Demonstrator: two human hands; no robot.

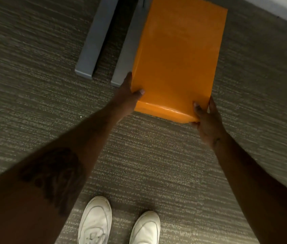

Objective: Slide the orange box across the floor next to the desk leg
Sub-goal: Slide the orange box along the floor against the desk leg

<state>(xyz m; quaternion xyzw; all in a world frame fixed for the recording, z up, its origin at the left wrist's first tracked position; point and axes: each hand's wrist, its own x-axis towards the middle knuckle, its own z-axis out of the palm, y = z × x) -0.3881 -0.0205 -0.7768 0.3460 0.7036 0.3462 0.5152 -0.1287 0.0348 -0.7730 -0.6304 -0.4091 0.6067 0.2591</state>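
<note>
A long orange box (178, 55) lies on the grey carpet, its left side right against the grey foot of a desk leg (127, 50). My left hand (128, 92) grips the box's near left corner, thumb on top and fingers along the side. My right hand (206, 118) holds the near right corner, thumb on the top face and fingers around the edge. The far end of the box reaches the top of the frame.
A second grey desk foot (95, 39) runs parallel further left, with a dark gap between the two. A white wall base (283, 6) crosses the top right corner. My two white shoes (95, 221) stand on the carpet below.
</note>
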